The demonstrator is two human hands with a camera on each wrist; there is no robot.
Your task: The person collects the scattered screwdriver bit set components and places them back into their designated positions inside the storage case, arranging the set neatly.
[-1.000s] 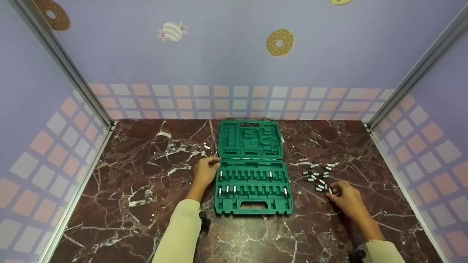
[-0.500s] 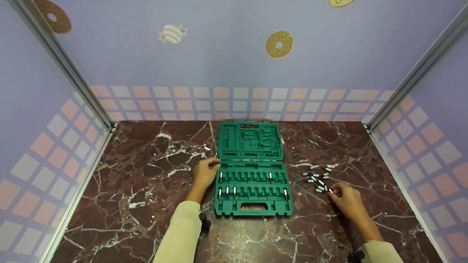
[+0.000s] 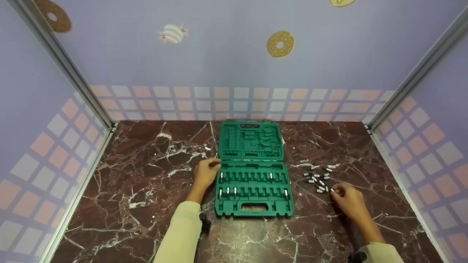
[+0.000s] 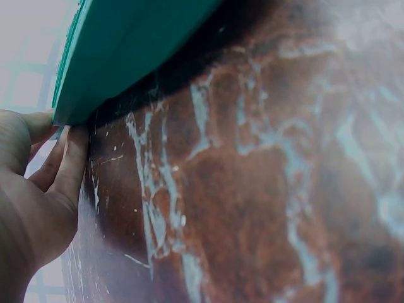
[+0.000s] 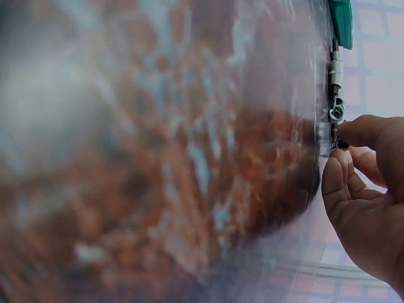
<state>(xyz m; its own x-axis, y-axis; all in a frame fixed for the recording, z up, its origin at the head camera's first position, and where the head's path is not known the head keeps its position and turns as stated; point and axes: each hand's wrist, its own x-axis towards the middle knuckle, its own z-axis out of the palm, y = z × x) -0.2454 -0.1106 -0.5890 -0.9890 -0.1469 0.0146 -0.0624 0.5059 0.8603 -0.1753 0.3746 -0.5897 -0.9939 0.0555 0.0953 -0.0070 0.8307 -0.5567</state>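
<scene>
A green plastic socket case [image 3: 252, 201] lies unfolded on the table, its lid [image 3: 252, 142] toward the back wall. Several silver-and-black bit sockets [image 3: 235, 191] stand in slots of the near half, most of them at its left. My left hand [image 3: 205, 172] pinches the case's left edge near the hinge; in the left wrist view the thumb is above the rim and the fingers below. Right of the case, a loose pile of bit sockets [image 3: 320, 181] lies on the table. At its near side my right hand [image 3: 348, 199] pinches one bit socket [image 3: 332, 190] between thumb and fingertips.
The table [image 3: 146, 226] has a dark red marbled top. Purple walls with printed sweets and checks enclose it at the back [image 3: 234, 65], left and right, with grey metal strips [image 3: 87, 84] along the corners.
The bit socket in my right hand has shifted slightly right, away from the pile. My left hand and the case stay in place.
</scene>
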